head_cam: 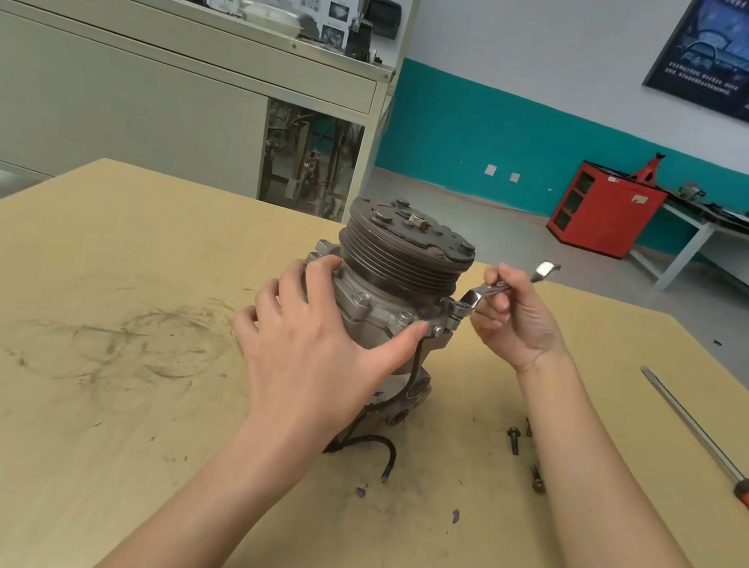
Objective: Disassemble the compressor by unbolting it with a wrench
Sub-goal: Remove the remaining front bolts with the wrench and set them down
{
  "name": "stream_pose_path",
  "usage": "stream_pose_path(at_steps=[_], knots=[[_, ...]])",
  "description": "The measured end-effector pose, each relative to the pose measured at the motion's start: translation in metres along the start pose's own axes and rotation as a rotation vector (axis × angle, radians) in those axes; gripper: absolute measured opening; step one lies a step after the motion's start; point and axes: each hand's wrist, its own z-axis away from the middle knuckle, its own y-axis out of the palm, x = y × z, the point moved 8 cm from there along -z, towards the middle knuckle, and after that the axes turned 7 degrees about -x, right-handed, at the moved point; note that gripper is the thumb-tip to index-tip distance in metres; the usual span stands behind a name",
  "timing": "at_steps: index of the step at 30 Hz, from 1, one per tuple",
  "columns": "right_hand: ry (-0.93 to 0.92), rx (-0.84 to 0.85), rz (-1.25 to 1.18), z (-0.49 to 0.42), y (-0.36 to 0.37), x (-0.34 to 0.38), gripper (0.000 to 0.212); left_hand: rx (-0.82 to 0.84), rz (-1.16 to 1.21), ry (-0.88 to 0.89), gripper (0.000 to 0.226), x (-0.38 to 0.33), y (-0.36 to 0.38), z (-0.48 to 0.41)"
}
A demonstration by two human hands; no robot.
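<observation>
1. Compressor (393,282): stands on end near the middle of the wooden table (86,433), with the grooved pulley (406,249) on top. A black wire (376,444) trails from its base onto the table.
2. Left hand (315,353): spread wide over the near side of the compressor. The fingers wrap round the left of the housing and the thumb presses on the front, gripping the body to steady it.
3. Right hand (515,323): fingers curled round the shank of the wrench (491,292), holding it near the middle.
4. Wrench: the ring end sits on a bolt (460,306) at the right-hand ear of the housing, just below the pulley. The open end points up and away to the right.
5. Loose bolts (513,439): a few lie on the table just right of the compressor, beside the right forearm.
6. Screwdriver (721,460): lies at the right of the table, well apart and untouched.
7. Step in hand, as judged: loosening the right-hand housing bolt. Other bolt heads are seated along the front of the flange, so the unbolting looks partly done.
8. Next move, as judged: swing the wrench handle to turn the bolt out while the left hand resists the twist. The ring must stay square on the head so it does not slip.
</observation>
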Motion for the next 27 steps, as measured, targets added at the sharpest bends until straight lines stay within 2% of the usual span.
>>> stream_pose_path(at_steps=[3,7,11,13,16,19,24,27], knots=[[-0.05,-0.105,0.115,0.023,-0.007,0.02,0.04,0.002,0.0,0.001,0.1,0.0,0.0,0.001],[-0.216,-0.213,0.479,0.067,0.001,0.068,0.017,0.011,-0.009,0.002,0.101,0.0,0.0,0.0],[-0.595,-0.411,0.958,0.103,0.037,0.088,0.012,0.005,-0.006,0.004,0.102,0.0,-0.001,0.0],[-0.79,-0.403,1.166,0.119,0.065,0.076,0.01,0.007,-0.006,0.007,0.102,0.0,-0.001,0.0],[-0.991,-0.389,1.414,0.133,0.093,0.055,0.022,0.003,-0.005,0.009,0.101,0.0,-0.001,0.0],[-1.126,-0.374,1.531,0.138,0.107,0.046,0.025,0.0,-0.012,0.009,0.101,0.0,0.0,0.0],[-1.23,-0.411,1.601,0.143,0.112,0.031,0.036,-0.005,-0.001,0.005,0.1,0.001,0.001,0.0],[-1.133,-0.474,1.379,0.148,0.094,0.028,0.028,-0.005,-0.006,0.006,0.1,0.001,0.0,-0.001]])
